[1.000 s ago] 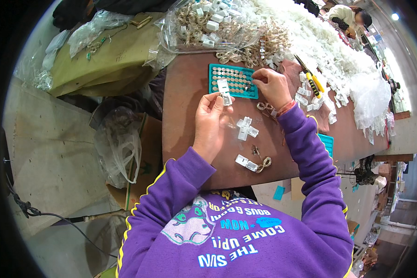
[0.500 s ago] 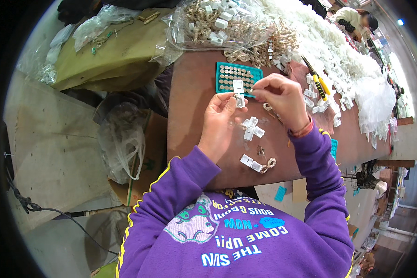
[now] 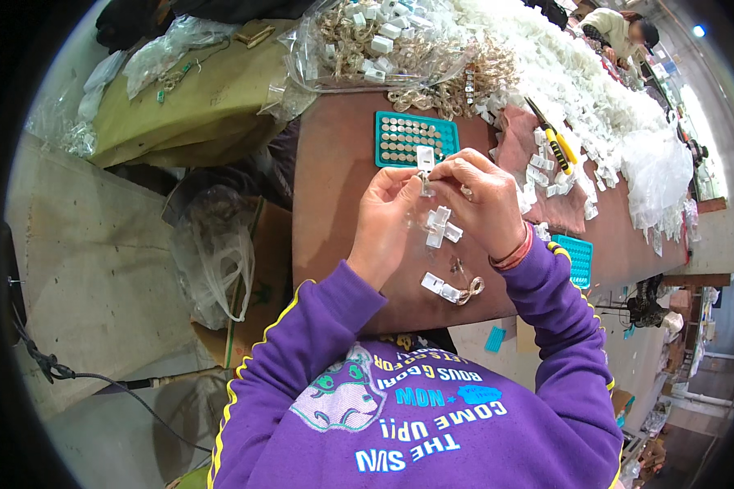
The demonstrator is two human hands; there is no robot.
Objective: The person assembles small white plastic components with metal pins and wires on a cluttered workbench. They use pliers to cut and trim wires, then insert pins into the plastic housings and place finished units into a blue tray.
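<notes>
My left hand (image 3: 385, 213) pinches a small, opened white plastic case (image 3: 425, 156) upright between thumb and fingers. My right hand (image 3: 488, 202) meets it there, fingertips pressed together at the lower half of the case; whatever they hold is hidden. Just beyond stands a teal tray (image 3: 449, 134) bearing rows of silver discs that look like button cells, with some slots on its right side bare. Below the hands lie several white cases (image 3: 437, 226) in a cluster. Nearer to me, another opened case (image 3: 440, 287) has a coiled beige cord (image 3: 471, 290) beside it.
Yellow-and-black-handled pliers (image 3: 561, 153) lie on a reddish cloth (image 3: 518, 134) with loose white cases. A large heap of white parts (image 3: 563, 81) and a clear bag (image 3: 302, 61) of corded cases fill the back. Another teal tray (image 3: 577, 261) sits right. A person (image 3: 620, 37) works far right.
My right hand has moved from beside the tray down and left to the case in my left hand. The second teal tray, mostly covered by my right sleeve before, now shows.
</notes>
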